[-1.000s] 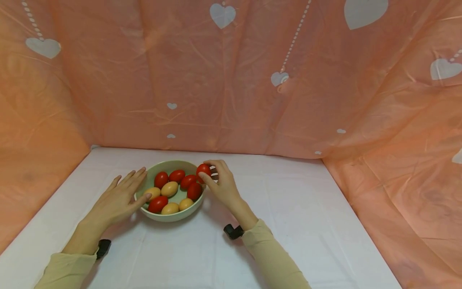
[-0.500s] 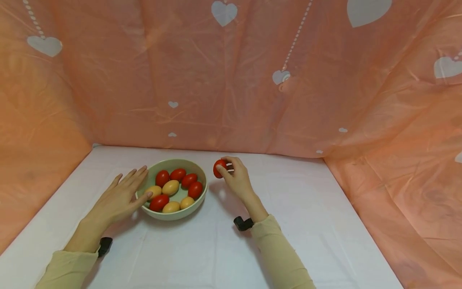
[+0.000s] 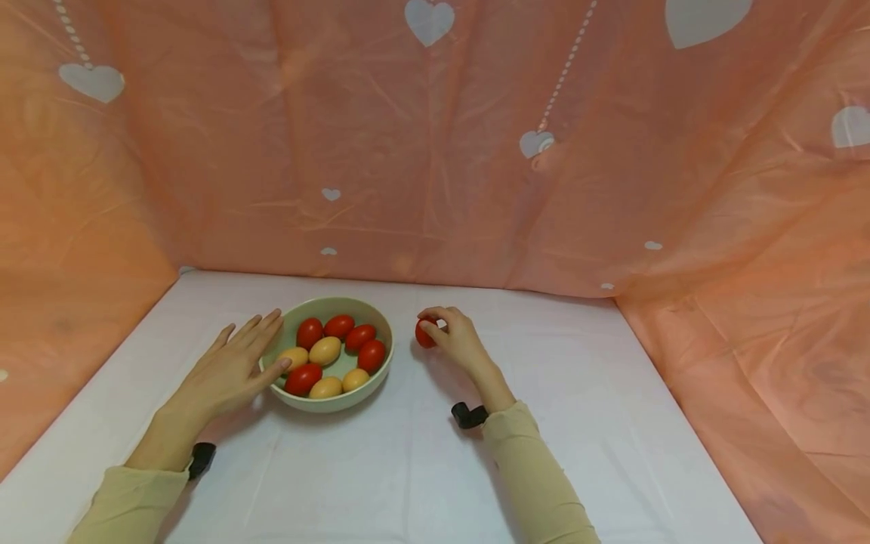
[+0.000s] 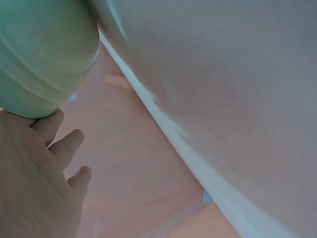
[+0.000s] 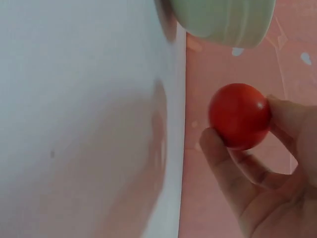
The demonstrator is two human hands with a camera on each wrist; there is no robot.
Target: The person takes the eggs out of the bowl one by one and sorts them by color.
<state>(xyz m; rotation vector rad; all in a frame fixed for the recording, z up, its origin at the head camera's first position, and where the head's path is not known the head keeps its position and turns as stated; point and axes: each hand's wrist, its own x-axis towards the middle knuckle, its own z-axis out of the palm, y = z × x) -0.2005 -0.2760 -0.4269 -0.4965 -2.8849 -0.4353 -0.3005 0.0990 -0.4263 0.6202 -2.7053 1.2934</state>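
A pale green bowl point(image 3: 381, 320) sits on the white table, holding several red and yellow eggs point(image 3: 325, 350). My left hand point(image 3: 234, 366) lies flat against the bowl's left side, fingers straight, thumb on the rim; the left wrist view shows the fingers against the bowl's wall point(image 4: 44, 54). My right hand point(image 3: 454, 338) is just right of the bowl, low over the table, pinching a red egg point(image 3: 424, 334) between thumb and fingers. In the right wrist view the red egg point(image 5: 239, 115) sits at the fingertips with the bowl point(image 5: 223, 20) behind it.
The white tablecloth point(image 3: 408, 468) covers the table. Orange sheeting with white hearts point(image 3: 435, 143) walls in the back and both sides. Black wrist straps point(image 3: 469, 415) show at both cuffs.
My right hand carried the red egg from the bowl's right rim out to the right and down toward the table. The left hand stayed against the bowl.
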